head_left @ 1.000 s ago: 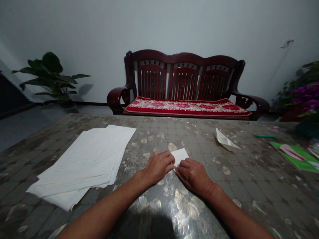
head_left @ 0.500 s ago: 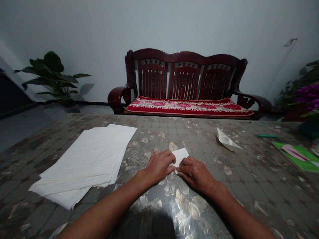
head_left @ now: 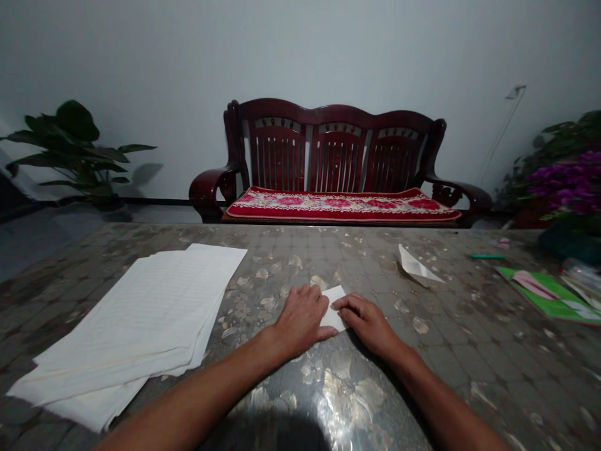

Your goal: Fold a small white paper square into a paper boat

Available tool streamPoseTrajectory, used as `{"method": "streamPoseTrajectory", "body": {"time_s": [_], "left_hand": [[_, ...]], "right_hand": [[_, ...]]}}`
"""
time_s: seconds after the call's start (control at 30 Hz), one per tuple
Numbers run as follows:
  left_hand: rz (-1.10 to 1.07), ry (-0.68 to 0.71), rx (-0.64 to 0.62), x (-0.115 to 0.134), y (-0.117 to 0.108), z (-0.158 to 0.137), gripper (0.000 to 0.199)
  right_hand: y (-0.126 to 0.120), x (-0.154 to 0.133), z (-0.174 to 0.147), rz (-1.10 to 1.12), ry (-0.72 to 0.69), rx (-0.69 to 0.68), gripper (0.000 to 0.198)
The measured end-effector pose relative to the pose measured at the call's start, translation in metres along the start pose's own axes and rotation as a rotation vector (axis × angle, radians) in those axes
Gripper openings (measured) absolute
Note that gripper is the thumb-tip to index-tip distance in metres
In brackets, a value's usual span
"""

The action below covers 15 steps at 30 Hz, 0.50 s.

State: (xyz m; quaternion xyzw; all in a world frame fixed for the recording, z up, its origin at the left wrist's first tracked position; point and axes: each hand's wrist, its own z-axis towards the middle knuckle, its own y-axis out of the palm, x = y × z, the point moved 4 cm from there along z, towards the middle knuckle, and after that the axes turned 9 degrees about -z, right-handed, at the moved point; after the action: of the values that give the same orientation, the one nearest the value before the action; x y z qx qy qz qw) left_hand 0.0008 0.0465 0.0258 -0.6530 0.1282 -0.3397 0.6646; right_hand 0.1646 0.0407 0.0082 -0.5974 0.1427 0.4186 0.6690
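Observation:
A small folded piece of white paper (head_left: pixel 332 318) lies on the table between my two hands. My left hand (head_left: pixel 303 316) holds its left side against the table. The fingers bend over the sheet and the thumb stretches along the near edge. From the other side, my right hand (head_left: pixel 366 318) has its curled fingers on the paper's right part, with index finger and thumb close together. Both hands cover portions of the sheet, so its full shape is hidden. Beyond my right hand, a separate folded white paper (head_left: pixel 417 266) stands partly raised on the tabletop.
A stack of white sheets (head_left: pixel 136 307) spreads over the left of the patterned table (head_left: pixel 263 401). At the right are a green pen (head_left: pixel 488 256), a green booklet (head_left: pixel 539 304) with a pink strip (head_left: pixel 535 285), and purple flowers (head_left: pixel 568 181). A wooden bench (head_left: pixel 338 113) stands behind.
My left hand has flattened somewhat over the paper, and its thumb has moved down along the near edge. The right index finger now reaches farther onto the sheet. The view has shifted slightly right.

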Motion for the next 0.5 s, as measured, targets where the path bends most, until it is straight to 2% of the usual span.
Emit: {"method": "streamPoseTrajectory", "body": {"time_s": [0.1,0.27,0.37,0.5], "left_hand": [[0.008,0.061,0.015,-0.003,0.007,0.001,0.046],[-0.048,0.098,0.020,-0.009,0.023,-0.002,0.061],[-0.053,0.102,-0.047,-0.011,0.031,-0.002,0.067],[-0.062,0.103,-0.075,-0.011,0.032,-0.003,0.065]], "right_hand": [[0.003,-0.002,-0.001,-0.052,-0.012,0.077,0.022],[0.008,-0.008,-0.005,-0.141,-0.153,0.124,0.031],[0.013,-0.005,-0.008,-0.318,-0.198,0.070,0.041],[0.020,0.003,-0.008,-0.530,-0.168,-0.053,0.051]]}}
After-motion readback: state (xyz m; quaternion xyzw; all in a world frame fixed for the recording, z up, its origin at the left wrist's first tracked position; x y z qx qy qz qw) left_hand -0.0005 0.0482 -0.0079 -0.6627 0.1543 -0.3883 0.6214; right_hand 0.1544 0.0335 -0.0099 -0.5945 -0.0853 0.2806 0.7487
